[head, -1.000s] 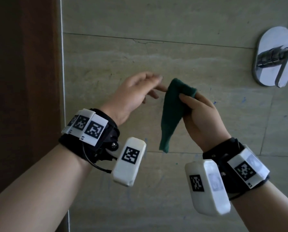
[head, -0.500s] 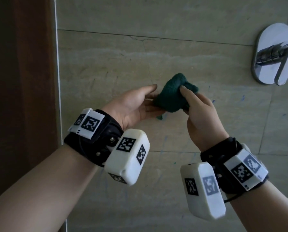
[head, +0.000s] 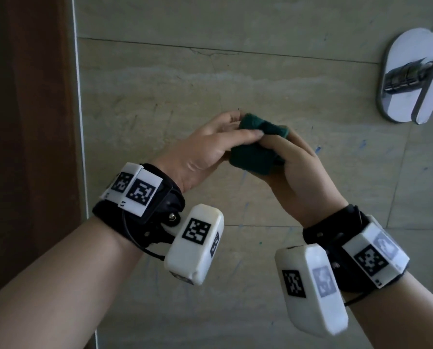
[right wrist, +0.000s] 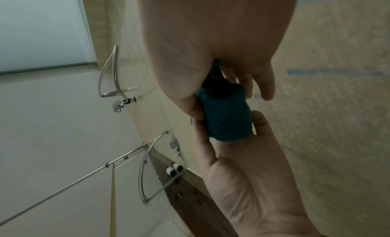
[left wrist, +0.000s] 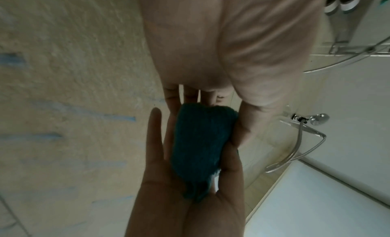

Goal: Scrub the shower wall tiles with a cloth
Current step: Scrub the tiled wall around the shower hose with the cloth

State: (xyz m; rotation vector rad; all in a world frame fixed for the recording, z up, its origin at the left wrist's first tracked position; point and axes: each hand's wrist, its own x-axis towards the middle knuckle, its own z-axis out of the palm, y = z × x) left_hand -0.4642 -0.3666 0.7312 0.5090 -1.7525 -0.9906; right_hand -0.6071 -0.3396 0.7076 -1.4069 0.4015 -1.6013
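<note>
A dark green cloth (head: 252, 157) is bunched into a small wad between both hands, in front of the beige shower wall tiles (head: 160, 96). My left hand (head: 238, 129) pinches its upper end, with the thumb laid over the top. My right hand (head: 283, 152) grips the wad from the right and below. In the left wrist view the cloth (left wrist: 202, 144) lies along the right hand's fingers (left wrist: 156, 140), with the left thumb (left wrist: 251, 124) pressing its side. In the right wrist view the cloth (right wrist: 226, 119) sticks out from under the right palm. Short blue marks (head: 317, 149) dot the tiles.
A chrome shower handle (head: 412, 76) juts from the wall at upper right. A dark brown panel (head: 26, 122) runs down the left edge. A shower hose (left wrist: 299, 140) and a corner wire shelf (right wrist: 152, 174) with small bottles hang further along the wall.
The cloth hung long from my right hand; now it is folded up into a wad. My left hand came in from the left and took hold of it.
</note>
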